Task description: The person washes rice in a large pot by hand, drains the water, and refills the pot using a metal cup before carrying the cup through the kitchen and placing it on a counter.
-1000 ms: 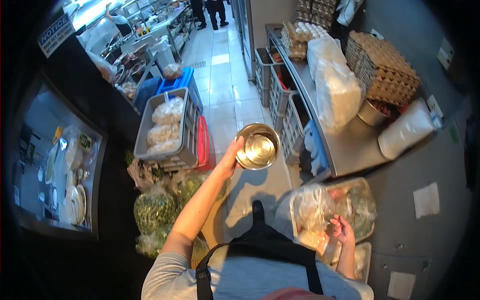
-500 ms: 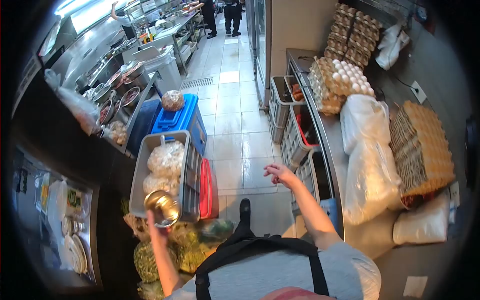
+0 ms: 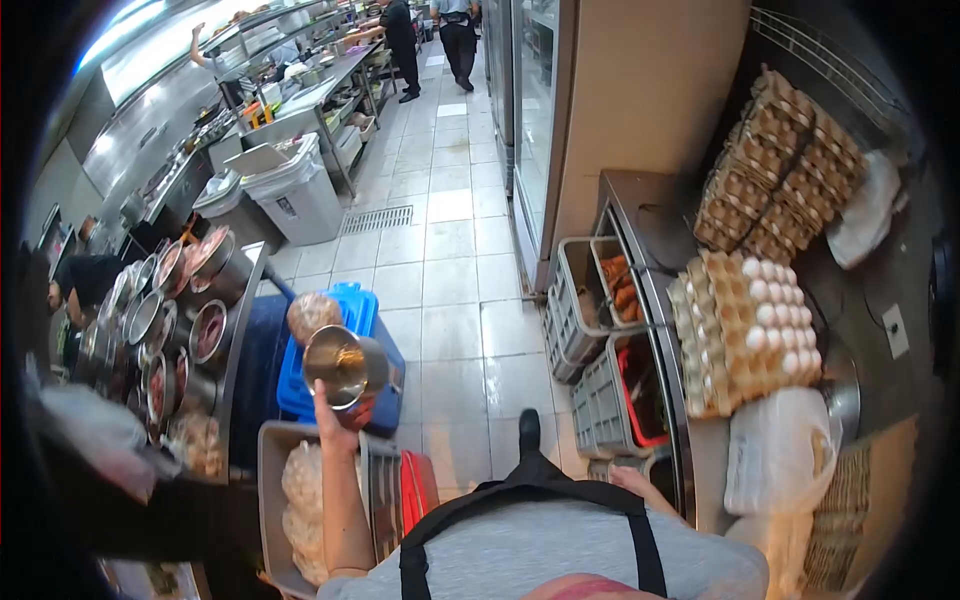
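Note:
My left hand [image 3: 340, 432] is closed on a shiny steel bowl [image 3: 342, 368], its mouth tilted toward me. The bowl is over the blue lidded bin [image 3: 362, 312], just below a bag of pale food [image 3: 314, 314] on the lid. Below my left forearm stands a grey crate [image 3: 278, 445] with bagged pale food [image 3: 303, 490]. My right hand [image 3: 630, 480] hangs low beside the counter, nearest the grey crates [image 3: 603, 400] under it. Its fingers look loosely apart, with nothing seen in them.
Steel pots of food [image 3: 210, 330] crowd the left counter. Egg trays [image 3: 735, 330], some holding eggs, and white bags [image 3: 780, 450] cover the right counter [image 3: 708, 470]. A tiled aisle [image 3: 445, 270] leads past a grey trash bin [image 3: 300, 200] and a tall glass-door cabinet [image 3: 535, 120] toward people [image 3: 457, 40].
I have moved forward along the aisle. My left hand has carried the bowl from over the grey crate to over the blue bin. My right hand has dropped back toward my side.

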The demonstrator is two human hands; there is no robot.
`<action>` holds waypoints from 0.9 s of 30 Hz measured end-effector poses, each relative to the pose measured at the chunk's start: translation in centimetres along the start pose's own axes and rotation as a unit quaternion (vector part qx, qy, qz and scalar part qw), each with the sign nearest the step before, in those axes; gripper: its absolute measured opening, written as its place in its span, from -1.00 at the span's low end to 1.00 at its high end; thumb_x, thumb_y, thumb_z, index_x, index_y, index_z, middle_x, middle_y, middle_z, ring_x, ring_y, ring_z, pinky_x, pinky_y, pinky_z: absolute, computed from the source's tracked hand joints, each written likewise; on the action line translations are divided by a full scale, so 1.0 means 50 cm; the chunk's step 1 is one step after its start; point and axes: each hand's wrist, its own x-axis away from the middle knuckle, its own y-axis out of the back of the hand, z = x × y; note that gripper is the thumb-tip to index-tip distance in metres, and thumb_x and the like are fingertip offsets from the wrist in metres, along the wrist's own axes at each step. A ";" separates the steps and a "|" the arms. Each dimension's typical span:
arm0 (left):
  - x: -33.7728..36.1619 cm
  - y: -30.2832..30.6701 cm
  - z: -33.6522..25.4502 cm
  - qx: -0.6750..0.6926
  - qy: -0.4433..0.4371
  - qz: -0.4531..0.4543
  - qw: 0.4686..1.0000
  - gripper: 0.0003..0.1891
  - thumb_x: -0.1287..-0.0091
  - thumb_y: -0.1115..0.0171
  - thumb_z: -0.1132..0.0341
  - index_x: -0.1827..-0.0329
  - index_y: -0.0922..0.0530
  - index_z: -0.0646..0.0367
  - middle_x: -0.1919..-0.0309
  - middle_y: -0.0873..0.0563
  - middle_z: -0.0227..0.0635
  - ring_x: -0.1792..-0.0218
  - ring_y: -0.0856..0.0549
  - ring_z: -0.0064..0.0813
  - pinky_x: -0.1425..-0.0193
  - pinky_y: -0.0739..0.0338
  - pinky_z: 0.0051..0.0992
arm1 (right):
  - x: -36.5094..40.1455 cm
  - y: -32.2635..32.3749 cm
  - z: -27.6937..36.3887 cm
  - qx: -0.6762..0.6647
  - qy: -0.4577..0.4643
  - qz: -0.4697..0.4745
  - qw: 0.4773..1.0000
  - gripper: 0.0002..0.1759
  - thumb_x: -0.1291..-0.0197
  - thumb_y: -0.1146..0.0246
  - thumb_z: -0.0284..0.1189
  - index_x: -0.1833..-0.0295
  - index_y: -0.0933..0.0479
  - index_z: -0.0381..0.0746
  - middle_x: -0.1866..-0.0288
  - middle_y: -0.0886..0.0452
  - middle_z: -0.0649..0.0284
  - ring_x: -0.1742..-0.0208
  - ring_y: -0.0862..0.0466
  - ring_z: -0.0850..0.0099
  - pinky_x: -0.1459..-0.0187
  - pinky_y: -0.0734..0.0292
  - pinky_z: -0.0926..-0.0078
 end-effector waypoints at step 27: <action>-1.341 -0.883 -0.512 0.058 -0.044 0.101 0.992 -0.53 -0.15 0.01 -0.11 0.01 -0.35 0.00 0.22 -0.56 -0.39 0.33 -0.58 -0.47 0.57 -0.43 -0.49 | -1.167 0.034 1.573 -0.039 0.044 -0.025 0.998 -0.42 -0.12 0.14 0.16 0.12 -0.46 -0.10 0.39 -0.52 0.41 0.40 -0.45 0.58 0.32 -0.30 0.36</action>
